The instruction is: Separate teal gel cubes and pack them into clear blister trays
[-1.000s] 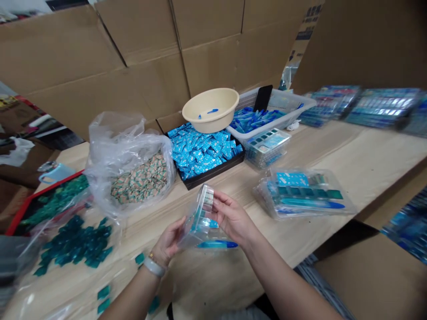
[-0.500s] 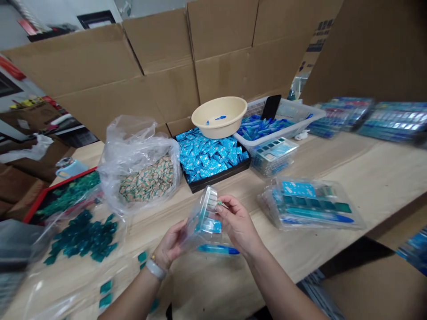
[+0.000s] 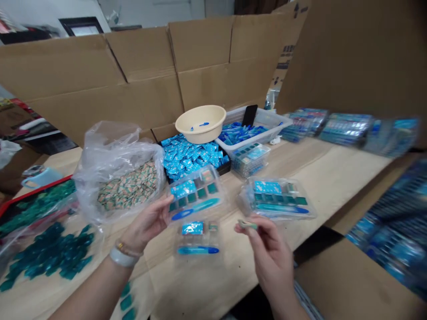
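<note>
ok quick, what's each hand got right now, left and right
Left hand: closed on the edge of the clear tray, holding it up.
Right hand: grip pinched on a small packet.

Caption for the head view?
Left hand holds up a clear tray; right hand pinches a small packet above the table.

Light wooden table (image 3: 333,173) spans the frame. Flattened cardboard sheets (image 3: 140,71) stand upright along its far edge and right side, forming a screen. White wall (image 3: 150,8) and a dark frame (image 3: 82,26) show above. Lighting: even, diffuse.
</note>
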Tool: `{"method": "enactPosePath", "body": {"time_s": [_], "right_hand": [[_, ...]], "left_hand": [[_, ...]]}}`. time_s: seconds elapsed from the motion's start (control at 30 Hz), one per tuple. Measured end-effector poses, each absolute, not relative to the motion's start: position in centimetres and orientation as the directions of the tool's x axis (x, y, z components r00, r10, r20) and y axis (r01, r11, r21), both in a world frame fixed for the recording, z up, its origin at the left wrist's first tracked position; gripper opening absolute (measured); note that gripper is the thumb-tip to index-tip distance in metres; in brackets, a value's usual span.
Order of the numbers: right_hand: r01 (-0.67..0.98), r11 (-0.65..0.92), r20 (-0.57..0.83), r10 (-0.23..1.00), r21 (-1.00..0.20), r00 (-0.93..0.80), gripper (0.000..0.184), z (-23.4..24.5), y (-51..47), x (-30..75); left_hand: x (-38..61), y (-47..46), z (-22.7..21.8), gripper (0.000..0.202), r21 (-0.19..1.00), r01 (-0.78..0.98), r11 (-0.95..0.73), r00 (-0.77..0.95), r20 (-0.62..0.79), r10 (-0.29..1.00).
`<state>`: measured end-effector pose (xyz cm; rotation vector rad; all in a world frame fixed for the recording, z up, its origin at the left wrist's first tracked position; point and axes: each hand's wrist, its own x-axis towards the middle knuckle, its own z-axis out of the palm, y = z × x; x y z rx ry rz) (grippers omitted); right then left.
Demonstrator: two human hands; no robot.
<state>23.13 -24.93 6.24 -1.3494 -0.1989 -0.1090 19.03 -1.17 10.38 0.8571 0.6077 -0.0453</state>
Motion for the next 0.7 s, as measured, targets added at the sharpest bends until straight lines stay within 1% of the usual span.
{"method": "enactPosePath", "body": {"time_s": [0.03,0.1,0.13,0.17,0.2,0.23,0.27,0.3,0.33,0.37,0.43,0.47,0.5,0.57,0.6,0.63,0.7], "right_hand": [[0.279,0.187,0.265,-0.096,-0.942,0.959,0.014,6.8,-26.6,23.9],[0.441,0.154,0.352,-0.4,-0.884,0.846,0.014,7.8,-30.0,26.5],[0.485,0.185,0.343,-0.5,-0.855,0.795,0.014,8.1,-31.7,28.4],[0.514,0.209,0.331,-0.555,-0.832,0.763,0.014,8.3,-33.2,30.3],[0.509,0.258,0.298,-0.566,-0.821,0.768,0.014,8.2,-34.4,32.3],[0.462,0.324,0.238,-0.544,-0.825,0.805,0.014,8.0,-35.4,34.1],[0.402,0.381,0.167,-0.519,-0.832,0.838,0.015,7.5,-36.0,35.6],[0.335,0.433,0.094,-0.489,-0.837,0.867,0.015,6.9,-36.3,36.8],[0.274,0.473,0.029,-0.461,-0.837,0.887,0.016,6.2,-36.3,37.6],[0.232,0.498,-0.017,-0.446,-0.836,0.895,0.017,5.5,-36.0,38.1],[0.209,0.514,-0.053,-0.448,-0.832,0.892,0.018,4.4,-35.3,38.4],[0.217,0.51,-0.052,-0.46,-0.832,0.886,0.019,4.0,-35.0,38.4],[0.228,0.502,-0.047,-0.476,-0.834,0.878,0.02,3.7,-34.7,38.3],[0.236,0.481,-0.04,-0.496,-0.845,0.867,0.021,3.5,-34.3,38.3],[0.22,0.469,-0.043,-0.487,-0.855,0.872,0.022,3.5,-34.2,38.4],[0.193,0.452,-0.046,-0.466,-0.871,0.884,0.023,3.5,-34.0,38.5],[0.14,0.4,-0.039,-0.407,-0.906,0.913,0.024,3.5,-33.6,38.7]], "left_hand": [[20.3,-2.5,11.1,0.019,0.7,0.299,0.648,0.859,-0.493,0.135],[23.3,-6.0,12.1,0.021,0.723,0.313,0.616,0.913,-0.408,0.016],[25.0,-8.1,12.4,0.022,0.743,0.3,0.598,0.934,-0.356,-0.027],[26.7,-10.2,12.3,0.022,0.774,0.271,0.572,0.951,-0.306,-0.036],[28.3,-12.2,12.1,0.024,0.808,0.253,0.532,0.958,-0.285,-0.024],[29.7,-14.1,11.7,0.03,0.85,0.241,0.469,0.959,-0.284,0.022],[30.9,-15.8,11.0,0.038,0.901,0.226,0.371,0.953,-0.283,0.105],[31.9,-17.1,10.3,0.045,0.949,0.213,0.234,0.946,-0.26,0.193],[32.6,-18.2,9.6,0.05,0.979,0.194,0.067,0.937,-0.205,0.283],[33.1,-18.9,8.9,0.051,0.979,0.167,-0.115,0.929,-0.117,0.352],[33.3,-19.7,8.0,0.049,0.896,0.126,-0.426,0.911,0.066,0.407],[33.2,-19.8,7.7,0.048,0.843,0.122,-0.524,0.902,0.126,0.413],[33.0,-19.7,7.6,0.05,0.802,0.128,-0.583,0.895,0.159,0.416],[32.4,-19.3,7.6,0.058,0.781,0.15,-0.607,0.892,0.158,0.424],[32.2,-19.1,7.7,0.064,0.803,0.157,-0.574,0.893,0.133,0.43],[31.9,-18.9,7.8,0.069,0.848,0.157,-0.506,0.901,0.087,0.425],[31.7,-18.7,7.9,0.078,0.954,0.159,-0.253,0.923,-0.052,0.382]]}}
